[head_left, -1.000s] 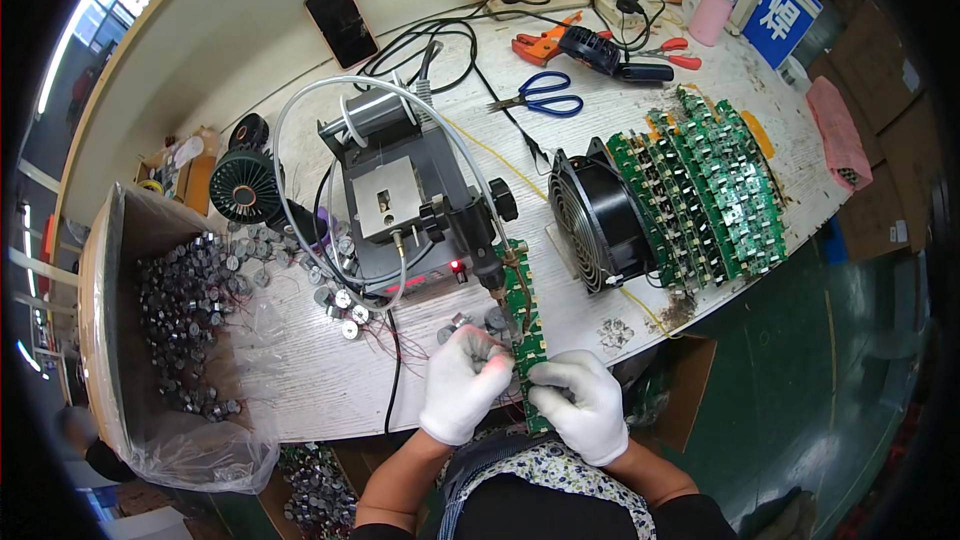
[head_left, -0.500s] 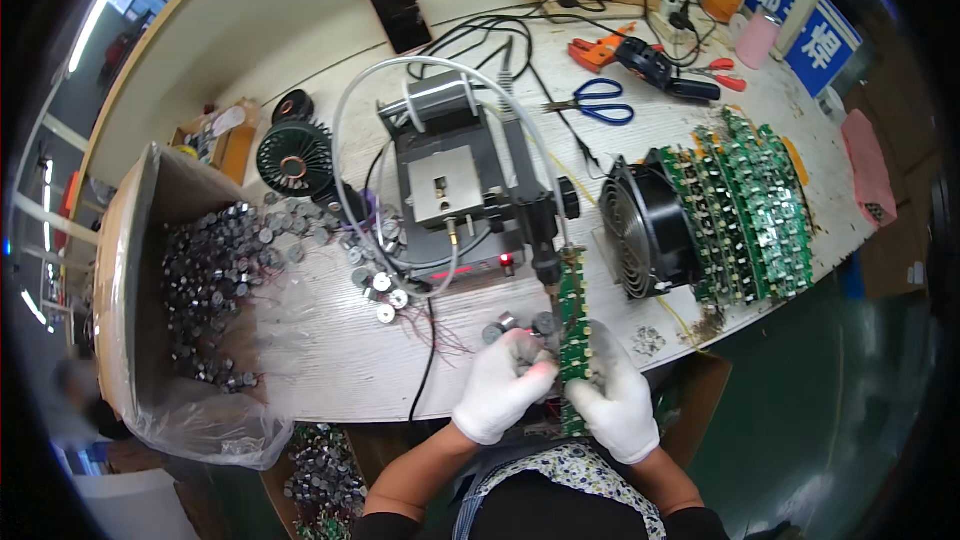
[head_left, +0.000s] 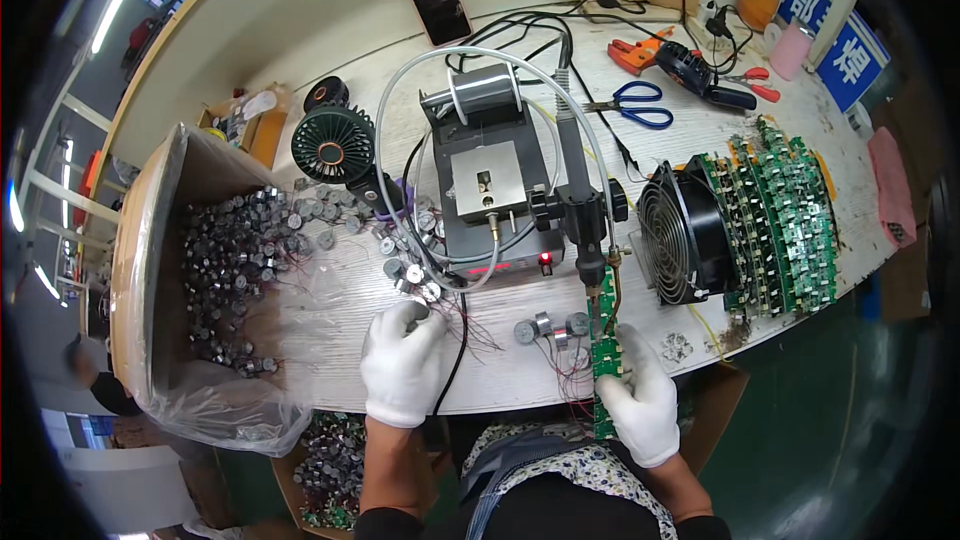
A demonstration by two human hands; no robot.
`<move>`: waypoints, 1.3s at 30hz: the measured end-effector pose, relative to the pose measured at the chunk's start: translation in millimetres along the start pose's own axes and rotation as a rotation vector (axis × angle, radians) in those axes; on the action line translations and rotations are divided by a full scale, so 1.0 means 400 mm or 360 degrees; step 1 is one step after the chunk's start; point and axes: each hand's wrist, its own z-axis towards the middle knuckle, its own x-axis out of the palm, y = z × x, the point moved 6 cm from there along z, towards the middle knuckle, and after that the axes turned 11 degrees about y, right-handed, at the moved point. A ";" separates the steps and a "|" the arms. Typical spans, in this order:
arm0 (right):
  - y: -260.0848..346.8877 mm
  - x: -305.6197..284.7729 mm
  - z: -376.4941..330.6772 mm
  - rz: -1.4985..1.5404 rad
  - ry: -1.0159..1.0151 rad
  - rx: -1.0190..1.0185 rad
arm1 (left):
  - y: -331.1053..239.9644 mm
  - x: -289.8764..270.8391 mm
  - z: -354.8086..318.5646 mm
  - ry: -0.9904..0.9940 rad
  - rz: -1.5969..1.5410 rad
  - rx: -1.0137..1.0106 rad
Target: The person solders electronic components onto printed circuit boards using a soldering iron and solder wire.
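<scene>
My right hand (head_left: pixel 640 400), in a white glove, grips the long green circuit board (head_left: pixel 605 370) by its right edge, thumb on top. The board's far end lies under the tip of the soldering iron (head_left: pixel 593 270), held in a stand. Small round motors (head_left: pixel 545 325) with thin wires hang or lie along the board's left side. My left hand (head_left: pixel 403 365), also gloved, is over the table with its fingers curled in, close to a few loose motors (head_left: pixel 415 275). Whatever its fingertips may hold is hidden.
A grey soldering machine (head_left: pixel 490 180) stands mid-table. To its left are a small fan (head_left: pixel 335 145) and a plastic-lined carton (head_left: pixel 150 290) with many motors. A black fan (head_left: pixel 680 235) and stacked green boards (head_left: pixel 790 230) stand right. Blue scissors (head_left: pixel 640 105) lie behind.
My left hand has left the board and moved left toward the loose motors. My right hand still holds the board. The whole view has shifted slightly.
</scene>
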 end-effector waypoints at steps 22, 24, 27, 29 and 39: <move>-0.012 -0.002 -0.011 -0.0202 0.0028 -0.0049 | -0.010 0.073 -0.017 0.0329 -0.1452 -0.0366; -0.001 -0.005 -0.015 -0.0223 0.0029 -0.0044 | -0.026 0.071 0.005 0.0354 -0.1567 -0.0303; 0.006 -0.003 -0.012 -0.0287 0.0045 -0.0093 | -0.057 0.064 0.034 0.0478 -0.1296 0.0036; 0.009 -0.004 -0.013 -0.0337 0.0041 -0.0131 | -0.100 0.050 0.046 0.0473 -0.1056 0.0367; 0.040 -0.002 -0.010 -0.0423 0.0085 -0.0392 | -0.196 0.100 0.044 0.0683 -0.1061 0.0377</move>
